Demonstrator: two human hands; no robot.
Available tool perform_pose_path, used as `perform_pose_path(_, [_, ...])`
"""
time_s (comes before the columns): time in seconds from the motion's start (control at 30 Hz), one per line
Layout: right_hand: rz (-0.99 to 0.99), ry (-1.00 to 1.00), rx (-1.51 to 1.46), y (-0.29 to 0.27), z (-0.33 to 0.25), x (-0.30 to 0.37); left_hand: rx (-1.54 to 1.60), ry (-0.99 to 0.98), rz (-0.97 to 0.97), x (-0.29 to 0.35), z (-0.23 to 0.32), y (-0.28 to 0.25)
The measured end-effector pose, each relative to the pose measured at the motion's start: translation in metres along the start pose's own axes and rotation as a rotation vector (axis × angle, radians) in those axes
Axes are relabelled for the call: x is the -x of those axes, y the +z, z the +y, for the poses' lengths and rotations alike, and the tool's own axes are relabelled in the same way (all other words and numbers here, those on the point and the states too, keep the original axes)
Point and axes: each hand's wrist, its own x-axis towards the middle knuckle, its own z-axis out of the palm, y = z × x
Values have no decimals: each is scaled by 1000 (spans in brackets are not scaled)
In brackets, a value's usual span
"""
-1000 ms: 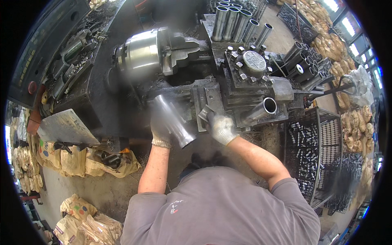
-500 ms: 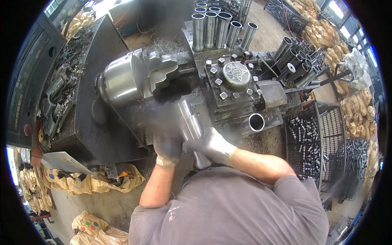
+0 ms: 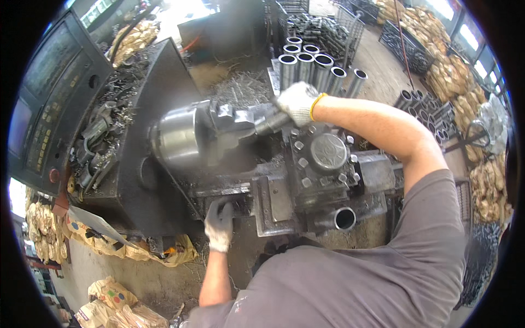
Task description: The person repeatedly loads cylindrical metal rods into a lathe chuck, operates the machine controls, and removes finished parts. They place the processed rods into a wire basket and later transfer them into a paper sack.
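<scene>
Shiny metal jaws (image 3: 235,121) stand out from the round lathe chuck (image 3: 183,134) at left centre. My right hand (image 3: 298,103), in a white glove, is closed round the near-right part of a grey metal tube (image 3: 270,121). The tube's other end lies at the chuck jaws; whether they grip it cannot be told. My left hand (image 3: 220,224), in a dark-palmed glove, is below the chuck at the machine's front side. Its fingers point forward with a gap between them, beside a thin dark rod (image 3: 183,188). Right of the chuck sits the bolted tool post (image 3: 328,153).
Several upright metal tubes (image 3: 305,68) stand behind the tool post, and more tubes (image 3: 424,112) are farther right. An open-ended tube (image 3: 344,218) points toward me below the post. Metal shavings (image 3: 243,90) lie behind the chuck. A control panel (image 3: 52,104) stands at left.
Both hands were together on the metal tube in front of me. My right hand has carried it forward to the chuck jaws, while my left hand has let go and is lower, by the machine front.
</scene>
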Motion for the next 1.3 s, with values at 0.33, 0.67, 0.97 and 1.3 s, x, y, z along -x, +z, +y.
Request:
perform_pose_path(0.33, [-252, -77, -667, 58, 12, -44, 807, -860, 422, 168, -200, -107])
perform_pose_path(0.67, [-34, -171, -761, 32, -10, -35, 838, -651, 850, 112, -174, -164])
perform_pose_path(0.97, [-324, 83, -830, 11, -30, -60, 1229, -793, 573, 103, -141, -198])
perform_pose_path(1.3, [270, 195, -957, -21, -19, 60, 277, -749, 861, 112, -144, -205])
